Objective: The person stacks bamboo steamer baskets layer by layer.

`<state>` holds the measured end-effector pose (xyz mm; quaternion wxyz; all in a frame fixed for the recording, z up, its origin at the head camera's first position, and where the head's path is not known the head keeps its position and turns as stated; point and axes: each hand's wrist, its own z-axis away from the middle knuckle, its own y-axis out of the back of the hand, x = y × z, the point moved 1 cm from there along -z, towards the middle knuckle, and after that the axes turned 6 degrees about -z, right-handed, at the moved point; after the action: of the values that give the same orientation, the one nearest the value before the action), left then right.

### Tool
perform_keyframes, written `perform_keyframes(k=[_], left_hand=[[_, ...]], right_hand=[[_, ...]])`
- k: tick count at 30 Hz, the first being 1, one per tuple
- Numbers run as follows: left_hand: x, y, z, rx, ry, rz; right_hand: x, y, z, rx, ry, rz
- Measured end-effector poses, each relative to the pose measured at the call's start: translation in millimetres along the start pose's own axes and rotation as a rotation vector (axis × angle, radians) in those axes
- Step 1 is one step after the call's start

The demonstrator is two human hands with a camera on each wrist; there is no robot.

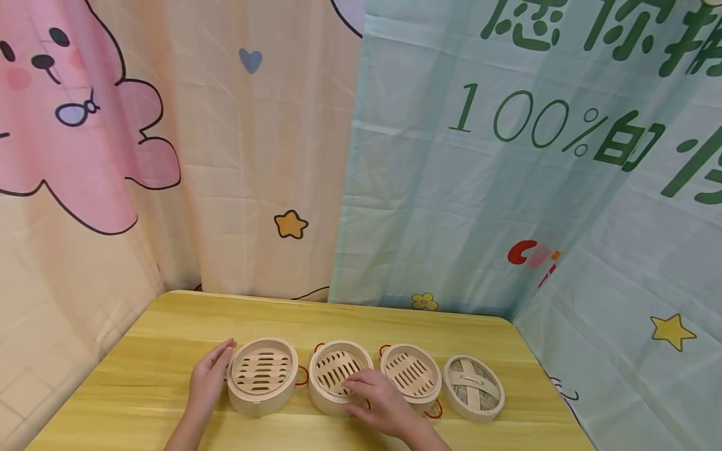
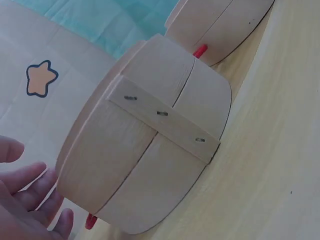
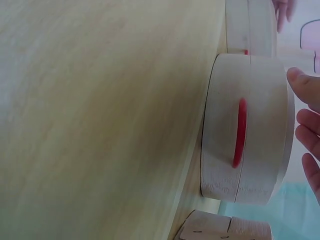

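Three round bamboo steamer baskets with slatted floors and red side handles stand in a row. My left hand is at the left side of the leftmost steamer, its fingers loosely extended. In the left wrist view that steamer's wall shows the fingers close to its rim; contact is unclear. My right hand hovers over the front right of the middle steamer, partly covering it. The right wrist view shows the fingers spread beside the rim of this steamer, gripping nothing.
Right of the middle one stands the third steamer, partly behind my right hand. A round woven bamboo lid lies at the row's right end. All rest on a wood-grain table, with printed curtains behind and beside it.
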<state>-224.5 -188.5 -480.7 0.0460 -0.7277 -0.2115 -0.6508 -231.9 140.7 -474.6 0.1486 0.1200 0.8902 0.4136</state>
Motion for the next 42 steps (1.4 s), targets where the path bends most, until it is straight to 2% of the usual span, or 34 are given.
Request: perform_keyframes(k=[5, 14, 17, 20, 25, 31, 42], left_hand=[[-13.9, 3.2, -3.6, -0.013, 0.12, 0.017], [-34.9, 1.2, -5.4, -0.053, 0.206, 0.104], [-39.6, -1.2, -4.9, -0.048, 0.209, 0.136], [-44.0, -3.4, -5.5, -0.013, 0.199, 0.141], [-48.8, -6.4, -7.6, 0.04, 0.149, 0.071], [-50.5, -8.2, -9.4, 0.053, 0.133, 0.045], [-47.8, -10.2, -7.7, 0.037, 0.127, 0.013]], right_hand=[[0.6, -5.3, -1.6, 0.005, 0.035, 0.045], [2.1, -15.1, -1.3, -0.014, 0.04, 0.064], [2.5, -17.7, -1.9, -0.015, 0.06, 0.073], [2.6, -20.0, -2.7, -0.024, 0.07, 0.087], [1.2, -21.7, -5.0, -0.052, 0.045, 0.092], [-2.0, -23.1, -6.9, -0.049, 0.022, 0.083], [-7.1, -22.3, -7.4, 0.005, 0.017, 0.143]])
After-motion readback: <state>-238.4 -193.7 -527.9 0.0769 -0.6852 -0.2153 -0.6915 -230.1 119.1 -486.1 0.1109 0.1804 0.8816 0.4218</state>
